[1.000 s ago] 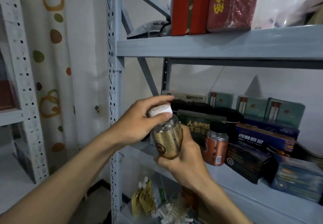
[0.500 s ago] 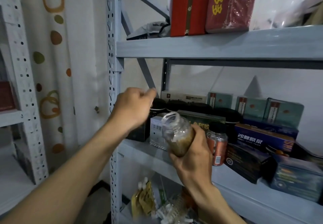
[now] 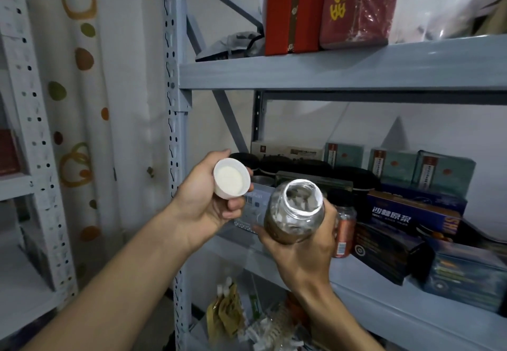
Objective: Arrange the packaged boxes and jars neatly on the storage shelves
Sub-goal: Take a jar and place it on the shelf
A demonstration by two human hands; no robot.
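While the clear round jar [image 3: 295, 212] is off the shelf, the right hand [image 3: 301, 252] grips it from below, fingers and thumb curled round its lower body. Jar tilted, open mouth turned up toward the camera. A ragged silvery rim shows at the mouth, and there are pale pieces inside with a brownish band lower down. Lid is off.

Left hand [image 3: 208, 200] holds the white round plastic lid [image 3: 231, 177], fingers and thumb clamped on its rim, hollow side facing the camera. Lid sits at 10 o'clock of the jar mouth, just beside it and apart from it.

Jar is held in front of the left end of the grey middle shelf board [image 3: 370, 298], not resting on it.

At 3 o'clock of the jar, an orange bottle with a black cap [image 3: 344, 230] stands upright on that board. Farther toward 3 o'clock, a dark blue rectangular carton [image 3: 411, 210] lies on black cartons. At 1 o'clock, teal boxes [image 3: 444, 172] stand in a row by the back wall. At 12 o'clock, red boxes [image 3: 293, 8] stand upright on the upper shelf. At 9 o'clock, a white curtain with orange and green spots [image 3: 79, 76] hangs.
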